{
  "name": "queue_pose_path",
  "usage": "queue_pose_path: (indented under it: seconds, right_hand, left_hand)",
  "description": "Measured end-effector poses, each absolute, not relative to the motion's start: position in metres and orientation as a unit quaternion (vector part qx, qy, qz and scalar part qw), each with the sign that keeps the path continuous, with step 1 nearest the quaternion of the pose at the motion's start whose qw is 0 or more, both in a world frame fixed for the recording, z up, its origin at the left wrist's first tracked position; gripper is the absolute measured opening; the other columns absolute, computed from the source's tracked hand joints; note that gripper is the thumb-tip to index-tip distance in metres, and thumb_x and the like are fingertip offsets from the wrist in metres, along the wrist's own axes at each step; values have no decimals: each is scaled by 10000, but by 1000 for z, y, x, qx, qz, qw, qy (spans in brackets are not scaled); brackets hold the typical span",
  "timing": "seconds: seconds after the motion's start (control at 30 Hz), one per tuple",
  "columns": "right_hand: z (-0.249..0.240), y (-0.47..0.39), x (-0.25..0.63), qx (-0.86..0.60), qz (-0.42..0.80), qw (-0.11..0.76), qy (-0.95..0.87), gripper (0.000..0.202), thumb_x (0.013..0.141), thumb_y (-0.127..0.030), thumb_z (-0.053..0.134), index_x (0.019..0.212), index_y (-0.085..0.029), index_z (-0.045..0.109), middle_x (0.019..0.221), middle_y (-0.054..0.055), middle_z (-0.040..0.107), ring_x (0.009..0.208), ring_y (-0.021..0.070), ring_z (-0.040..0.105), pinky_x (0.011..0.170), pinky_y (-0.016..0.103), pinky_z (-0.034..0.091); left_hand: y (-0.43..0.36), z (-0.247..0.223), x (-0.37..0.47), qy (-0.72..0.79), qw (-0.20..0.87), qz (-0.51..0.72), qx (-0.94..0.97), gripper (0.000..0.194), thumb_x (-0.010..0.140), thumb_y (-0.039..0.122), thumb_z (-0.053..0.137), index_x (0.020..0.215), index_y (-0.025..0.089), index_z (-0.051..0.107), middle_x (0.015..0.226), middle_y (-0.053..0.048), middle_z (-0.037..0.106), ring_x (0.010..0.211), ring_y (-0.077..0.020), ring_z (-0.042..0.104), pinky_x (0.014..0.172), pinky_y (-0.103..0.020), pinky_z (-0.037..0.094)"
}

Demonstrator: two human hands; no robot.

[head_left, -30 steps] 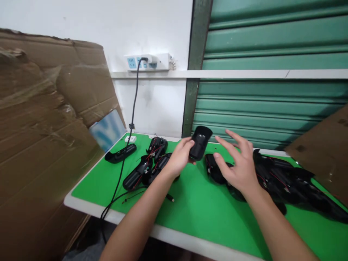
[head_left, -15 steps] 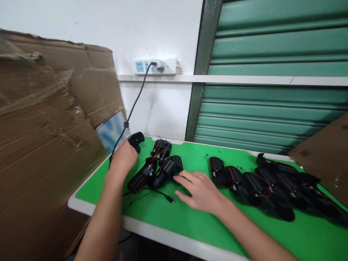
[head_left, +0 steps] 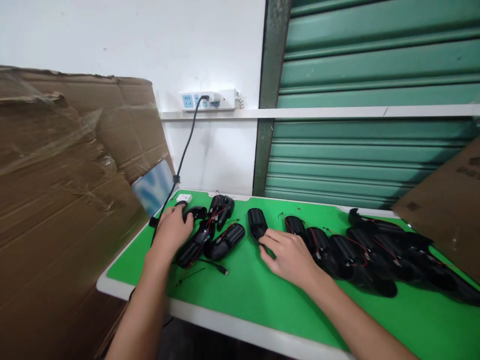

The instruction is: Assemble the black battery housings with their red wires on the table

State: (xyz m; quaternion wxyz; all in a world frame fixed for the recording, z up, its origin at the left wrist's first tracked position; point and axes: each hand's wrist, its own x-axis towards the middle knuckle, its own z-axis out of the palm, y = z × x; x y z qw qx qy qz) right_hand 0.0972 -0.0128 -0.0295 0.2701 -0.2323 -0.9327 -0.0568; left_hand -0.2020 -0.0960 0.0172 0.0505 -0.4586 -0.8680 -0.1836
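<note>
My right hand [head_left: 287, 252] grips the lower end of a black curved plastic housing [head_left: 257, 222], thumb and fingers pinched on it. At the back left, my left hand [head_left: 174, 227] is curled over a small black plastic part [head_left: 195, 213], which its fingers partly hide. A white block [head_left: 184, 198] lies just behind those fingers. Between my hands lie several black housings [head_left: 228, 241] with thin red wires. A black cable with a small metal plug [head_left: 221, 269] lies in front of them.
The green-topped table [head_left: 232, 295] has a white edge. More wired black housings [head_left: 347, 255] stand in a row at right. A large cardboard box [head_left: 75, 210] borders the left side. A power strip [head_left: 225, 99] on the wall feeds a hanging black cord [head_left: 188, 145].
My right hand has moved right, bringing a black housing away from the left group. My left hand is lower over the black part, and the white block now shows behind it.
</note>
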Motion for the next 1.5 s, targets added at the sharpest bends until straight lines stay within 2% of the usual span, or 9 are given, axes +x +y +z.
queue_pose_path:
  seconds: [0.2, 0.43, 0.7, 0.9, 1.0, 1.17, 1.27, 1.37, 1.5]
  right_hand:
    - [-29, -12, 95, -266, -63, 218, -937, 163, 950, -217, 571, 927, -214, 733, 853, 14, 721, 781, 199, 711, 639, 311, 465]
    - [-24, -11, 98, -297, -47, 236, -924, 200, 976, -258, 547, 1083, -207, 708, 1087, 69, 704, 864, 198, 704, 687, 308, 518]
    - [-25, -9, 98, -274, -34, 257, -926, 152, 959, -238, 581, 1042, -195, 700, 1017, 83, 688, 933, 238, 656, 785, 363, 539]
    - [-21, -11, 99, -267, 2, 295, -917, 165, 967, -275, 578, 1026, -185, 703, 1004, 101, 696, 959, 264, 627, 847, 409, 526]
    - [-15, -14, 98, -277, 139, 373, -874, 242, 990, -341, 541, 1118, -183, 673, 1021, 97, 693, 917, 236, 643, 835, 397, 536]
    - [-2, 2, 103, -284, 564, 460, -624, 544, 901, -579, 599, 1312, -237, 501, 929, 14, 664, 552, 124, 583, 431, 251, 428]
    - [7, 25, 119, -272, 648, 499, -507, 526, 777, -581, 732, 1142, -234, 581, 734, -46, 609, 497, 106, 525, 389, 210, 370]
    - [17, 43, 142, -276, 634, 554, -464, 440, 719, -511, 790, 1012, -222, 635, 773, -24, 646, 523, 89, 488, 390, 189, 325]
    - [19, 51, 158, -269, 642, 525, -489, 434, 723, -492, 786, 1044, -225, 665, 859, 5, 669, 594, 104, 520, 410, 189, 324]
  left_hand:
    - [-118, 21, -128, -777, 11, -219, -590, 280, 890, 426, 646, 1104, 258, 710, 1183, -72, 701, 1143, -312, 632, 1001, -492, 448]
    - [-122, 0, -91, -804, 14, -143, -577, 194, 840, 239, 677, 1032, 219, 696, 1083, -82, 731, 1067, -325, 631, 894, -450, 408]
    - [-125, -2, -93, -772, 26, -179, -610, 121, 872, 199, 586, 911, 257, 685, 904, -39, 775, 903, -280, 692, 836, -411, 400]
    - [-130, -4, -95, -734, 31, -280, -618, 104, 904, 231, 599, 972, 255, 674, 929, -23, 776, 861, -236, 699, 843, -393, 407]
    - [-125, 5, -86, -714, 62, -323, -618, 97, 914, 256, 625, 1000, 247, 670, 915, -12, 775, 805, -209, 686, 860, -387, 399]
    - [-90, 29, -44, -635, 80, -355, -682, 145, 939, 271, 624, 1072, 239, 671, 947, -25, 792, 841, -203, 686, 911, -391, 390]
    - [-54, 38, -21, -546, 50, -393, -738, 346, 926, 322, 657, 1263, 258, 613, 1049, -44, 787, 1005, -235, 681, 996, -412, 387]
    - [-17, 40, -9, -480, -17, -546, -686, 558, 887, 416, 680, 1382, 226, 507, 1335, -121, 663, 1257, -266, 587, 1117, -438, 371]
    - [14, 28, 0, -436, -367, -658, -493, 596, 958, 500, 511, 1476, 223, 406, 1411, -137, 586, 1290, -253, 589, 1070, -421, 476]
